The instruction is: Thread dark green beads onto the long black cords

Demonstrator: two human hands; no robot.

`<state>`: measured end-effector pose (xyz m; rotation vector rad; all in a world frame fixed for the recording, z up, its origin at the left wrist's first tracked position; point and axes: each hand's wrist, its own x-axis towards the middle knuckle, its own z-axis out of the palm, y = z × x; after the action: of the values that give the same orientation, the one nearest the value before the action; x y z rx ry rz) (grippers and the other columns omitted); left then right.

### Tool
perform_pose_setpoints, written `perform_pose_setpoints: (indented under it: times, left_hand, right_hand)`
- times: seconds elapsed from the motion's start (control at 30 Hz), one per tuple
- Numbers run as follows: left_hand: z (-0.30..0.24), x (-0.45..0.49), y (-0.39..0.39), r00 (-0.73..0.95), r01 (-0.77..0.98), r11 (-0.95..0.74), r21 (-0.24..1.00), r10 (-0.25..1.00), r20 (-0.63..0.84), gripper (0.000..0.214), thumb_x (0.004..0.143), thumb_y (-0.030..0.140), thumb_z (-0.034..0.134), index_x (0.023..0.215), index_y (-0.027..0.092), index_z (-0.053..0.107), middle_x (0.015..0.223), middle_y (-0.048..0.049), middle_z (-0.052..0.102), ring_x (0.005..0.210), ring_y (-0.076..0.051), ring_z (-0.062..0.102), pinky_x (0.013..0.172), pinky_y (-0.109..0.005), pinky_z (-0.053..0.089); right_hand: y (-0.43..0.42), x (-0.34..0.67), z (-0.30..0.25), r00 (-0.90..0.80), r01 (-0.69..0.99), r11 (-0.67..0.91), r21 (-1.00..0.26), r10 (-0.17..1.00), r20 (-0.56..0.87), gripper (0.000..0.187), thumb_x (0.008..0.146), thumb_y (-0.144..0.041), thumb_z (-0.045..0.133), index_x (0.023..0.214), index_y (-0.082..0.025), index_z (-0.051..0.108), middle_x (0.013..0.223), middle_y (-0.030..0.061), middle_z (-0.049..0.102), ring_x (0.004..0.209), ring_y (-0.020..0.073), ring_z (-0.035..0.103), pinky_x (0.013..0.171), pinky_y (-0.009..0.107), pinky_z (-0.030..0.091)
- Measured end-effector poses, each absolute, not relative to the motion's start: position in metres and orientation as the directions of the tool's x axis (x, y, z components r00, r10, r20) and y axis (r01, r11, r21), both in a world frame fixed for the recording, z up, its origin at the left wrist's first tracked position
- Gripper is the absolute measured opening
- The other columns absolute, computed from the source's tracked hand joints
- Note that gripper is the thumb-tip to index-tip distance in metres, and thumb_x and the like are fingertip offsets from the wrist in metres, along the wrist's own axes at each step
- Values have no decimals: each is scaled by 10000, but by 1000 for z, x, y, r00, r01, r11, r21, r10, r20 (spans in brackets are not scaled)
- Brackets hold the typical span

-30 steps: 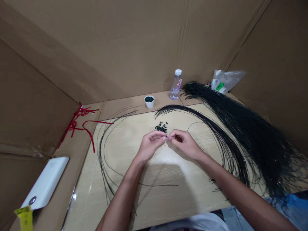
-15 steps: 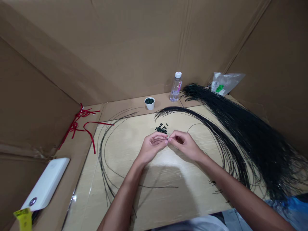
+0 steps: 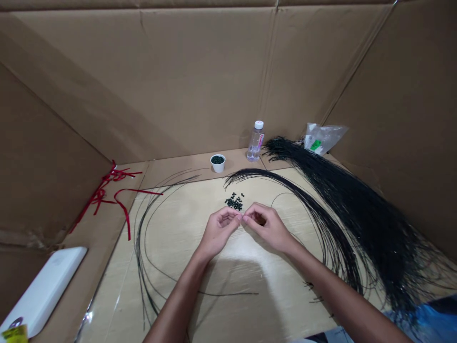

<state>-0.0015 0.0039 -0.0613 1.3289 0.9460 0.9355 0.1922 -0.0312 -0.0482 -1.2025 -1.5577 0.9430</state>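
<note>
My left hand (image 3: 222,231) and my right hand (image 3: 266,226) meet fingertip to fingertip above the board, each in a pinch of thumb and forefinger. What sits between the tips is too small to make out. Just beyond them lies a little heap of dark green beads (image 3: 234,202). One thin black strand (image 3: 282,194) curves out beside my right hand; whether the fingers hold it cannot be seen. A bundle of black strands (image 3: 314,205) arcs to the right of the hands, and a few looser strands (image 3: 140,238) curve on the left.
At the back stand a white cup (image 3: 217,165) of dark beads and a water bottle (image 3: 255,143). A thick black strand bundle (image 3: 357,209) and a clear plastic bag (image 3: 324,138) lie right. Red ribbons (image 3: 123,200) and a white power bank (image 3: 46,290) are left. Cardboard walls (image 3: 200,81) enclose the table.
The whole view has shifted, so things appear lower and slightly further left. Both hands keep their fingertips together over the same spot by the beads.
</note>
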Motion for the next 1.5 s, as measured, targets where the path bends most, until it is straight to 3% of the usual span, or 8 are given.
perform_pose_setpoints:
  times: [0.2, 0.3, 1.5]
  left_hand:
    - [-60, -1, 6, 284, -47, 51, 998, 958, -35, 357, 821, 511, 892, 868, 174, 781, 821, -47, 751, 732, -164, 660, 727, -279, 536]
    - [-59, -1, 5, 290, -53, 54, 997, 956, -37, 342, 827, 497, 893, 869, 174, 786, 822, -47, 751, 741, -163, 661, 739, -278, 538]
    - [-64, -4, 4, 303, -27, 10, 1000, 953, -1, 301, 905, 476, 842, 967, 183, 812, 922, -67, 790, 826, -174, 700, 767, -271, 556]
  right_hand:
    - [-30, 195, -50, -98, 284, 243, -928, 970, 223, 143, 979, -277, 664, 858, -212, 705, 822, 14, 665, 757, 180, 589, 713, 303, 451]
    - [-30, 194, -48, -122, 271, 243, -931, 969, 217, 146, 1003, -302, 658, 918, -213, 736, 847, 22, 684, 771, 185, 602, 723, 307, 461]
    - [-31, 193, -50, -90, 254, 219, -942, 975, 203, 163, 988, -292, 666, 857, -201, 698, 758, -17, 621, 691, 150, 524, 656, 290, 396]
